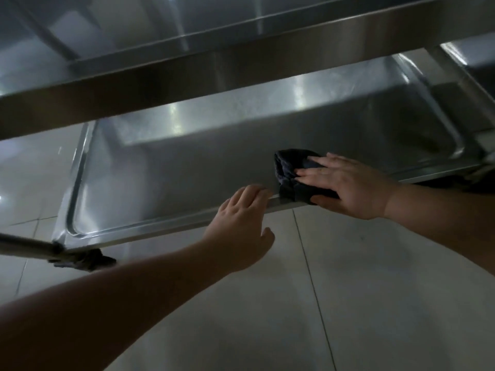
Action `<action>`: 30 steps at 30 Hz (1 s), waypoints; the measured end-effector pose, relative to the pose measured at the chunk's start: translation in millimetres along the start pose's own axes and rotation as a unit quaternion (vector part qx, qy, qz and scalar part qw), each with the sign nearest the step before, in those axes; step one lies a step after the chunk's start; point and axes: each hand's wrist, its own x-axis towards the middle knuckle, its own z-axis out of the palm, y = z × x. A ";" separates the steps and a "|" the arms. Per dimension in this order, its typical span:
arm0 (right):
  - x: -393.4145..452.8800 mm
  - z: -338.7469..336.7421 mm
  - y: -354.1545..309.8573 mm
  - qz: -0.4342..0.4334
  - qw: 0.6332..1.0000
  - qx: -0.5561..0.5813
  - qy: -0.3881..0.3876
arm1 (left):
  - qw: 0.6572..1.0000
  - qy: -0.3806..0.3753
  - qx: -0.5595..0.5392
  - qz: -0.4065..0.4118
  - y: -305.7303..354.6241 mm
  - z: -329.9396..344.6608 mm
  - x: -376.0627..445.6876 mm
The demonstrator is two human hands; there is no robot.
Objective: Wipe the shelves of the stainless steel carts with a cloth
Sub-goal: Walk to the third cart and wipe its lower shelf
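Note:
The bottom shelf [166, 167] of a stainless steel cart fills the middle of the head view, a shallow tray with a raised rim. A dark crumpled cloth [288, 172] lies on the shelf near its front rim, right of centre. My right hand [345, 183] presses flat on the cloth, fingers stretched out, thumb under the front rim. My left hand [241, 226] grips the shelf's front rim just left of the cloth, fingers curled over the edge.
The shelf above [187, 73] overhangs the rear half of the bottom shelf. A cart leg [24, 243] and a black caster [85, 259] sit at the front left corner. Pale floor tiles [348, 290] lie below. Another steel surface [479, 54] shows at the far right.

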 end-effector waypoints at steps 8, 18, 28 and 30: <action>-53.4 -6.0 61.1 0.063 0.998 0.013 0.016 | 0.996 -0.026 0.076 0.043 42.5 38.8 40.4; -106.8 -9.7 97.7 0.205 0.975 0.057 0.057 | 0.992 -0.004 0.111 0.053 72.0 70.8 58.8; -78.9 -12.2 112.1 0.434 0.890 0.020 0.135 | 0.991 0.009 0.119 0.060 66.8 74.3 60.1; -64.0 -10.9 102.6 0.487 0.856 0.024 0.173 | 0.991 0.011 0.121 0.061 66.9 75.8 60.5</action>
